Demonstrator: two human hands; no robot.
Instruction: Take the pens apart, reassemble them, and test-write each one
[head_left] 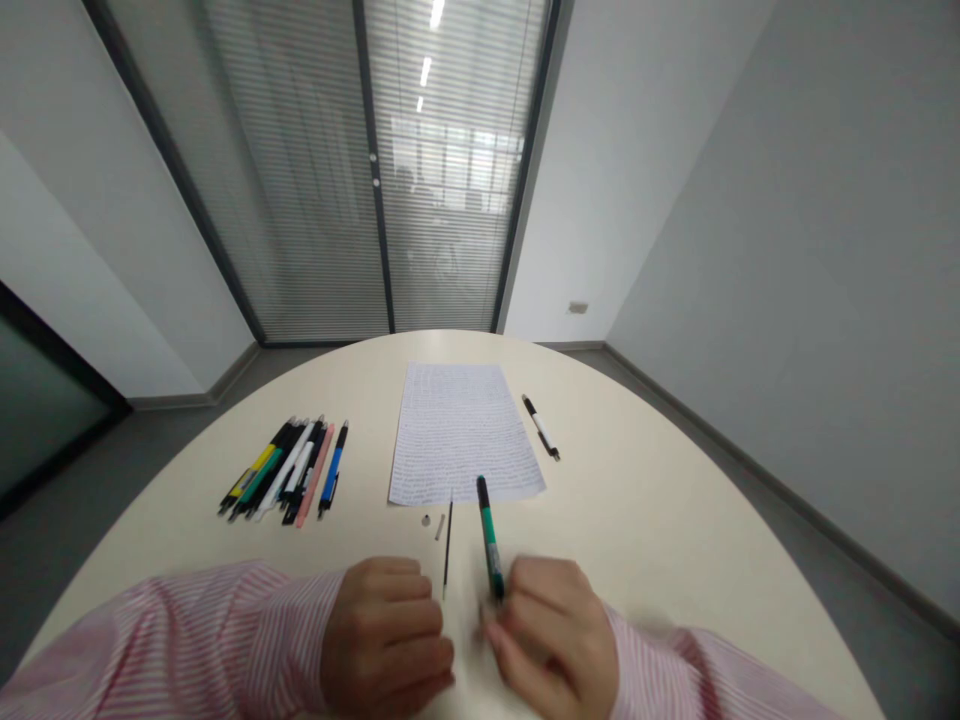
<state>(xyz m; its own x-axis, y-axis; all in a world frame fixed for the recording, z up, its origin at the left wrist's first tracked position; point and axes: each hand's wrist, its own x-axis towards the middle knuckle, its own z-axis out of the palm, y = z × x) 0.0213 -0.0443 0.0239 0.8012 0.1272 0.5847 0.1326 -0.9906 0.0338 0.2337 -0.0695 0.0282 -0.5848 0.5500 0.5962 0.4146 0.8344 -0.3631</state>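
My left hand (388, 640) is curled closed on the table at the lower centre, with nothing visible in it. To its right my right hand (553, 635) is closed at the lower end of a green and black pen (489, 535), whose dark tip points away, near the paper's bottom edge. Between and just beyond the hands lie a thin dark refill (448, 548), a small spring-like piece (440, 527) and a tiny round part (426, 520). Motion blurs the right fingertips. A sheet covered with handwriting (466, 430) lies beyond these parts.
A row of several pens (281, 475), yellow, green, black, white, pink and blue, lies on the left of the round table (637, 500). A black and white pen (541, 427) is right of the paper. Beyond the table are a glass partition with blinds and white walls.
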